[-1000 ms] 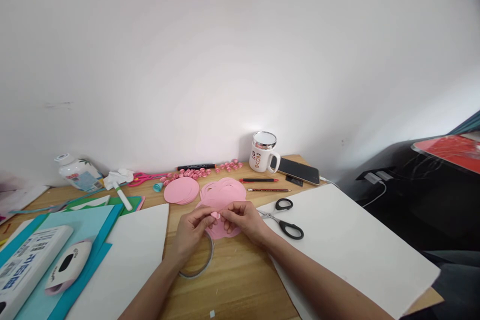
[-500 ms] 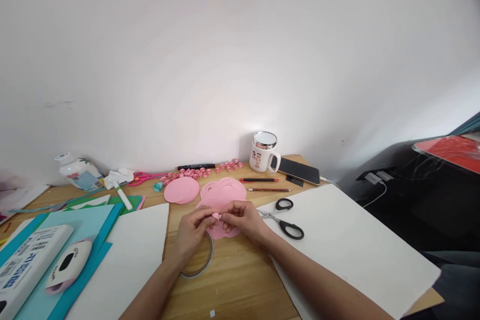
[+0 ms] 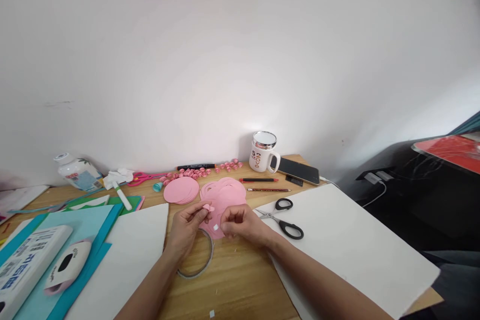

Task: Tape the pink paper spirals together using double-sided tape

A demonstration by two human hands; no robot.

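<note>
Between the thumb and fingers of my left hand is a small rolled pink paper piece. My right hand is a little to the right, its thumb and forefinger pinching a tiny white square of paper. Beneath and behind both hands lie overlapping pink paper circles. A roll of tape rests on the table just below my left hand, partly covered by it. Black-handled scissors lie to the right of my right hand, on white board.
Several small pink paper rolls sit by the wall near a second stack of pink circles. Further right stand a white mug and a phone. Coloured paper and a white cutter occupy the left.
My hands, which were together at the pink paper piece, have drawn apart. The right hand has moved down and slightly right, with the white square now showing at its fingertips.
</note>
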